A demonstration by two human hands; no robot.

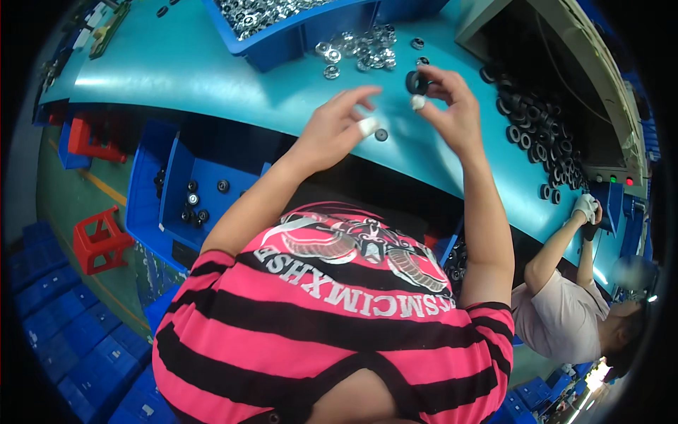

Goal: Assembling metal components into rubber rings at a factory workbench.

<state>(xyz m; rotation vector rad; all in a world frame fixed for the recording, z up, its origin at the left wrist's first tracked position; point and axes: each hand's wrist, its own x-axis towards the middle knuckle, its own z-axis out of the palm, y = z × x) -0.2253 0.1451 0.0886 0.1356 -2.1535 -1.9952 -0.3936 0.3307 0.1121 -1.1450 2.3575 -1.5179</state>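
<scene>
1. While the right hand [452, 106] is raised over the teal bench [212, 78], its fingers [432, 76] are pinched on a small black ring [415, 83], held up off the surface; the ring looks turned partly on edge, its open face toward the person's left.
2. Just below that ring, a white fingertip cover [419, 102] on the same hand sits almost touching it.
3. Left hand [339, 127] lies near, to the left and a little lower; its fingers are spread loosely and hold nothing I can make out. One fingertip wears a white cover [368, 126].
4. A second small black ring [381, 134] lies flat on the bench just beside that covered left fingertip, between the two hands. The left hand is clearly the nearer one to it; the held ring belongs wholly to the right.
5. Farther up the bench: a loose heap of silvery washers [357, 51], and behind it a blue bin [282, 46] filled with more of them.
6. Off to the right, rows of black rings [537, 127] run along the bench toward a co-worker's gloved hand [585, 208].
7. Below the bench edge on the left, a blue tray [198, 191] holds a few dark rings.
</scene>
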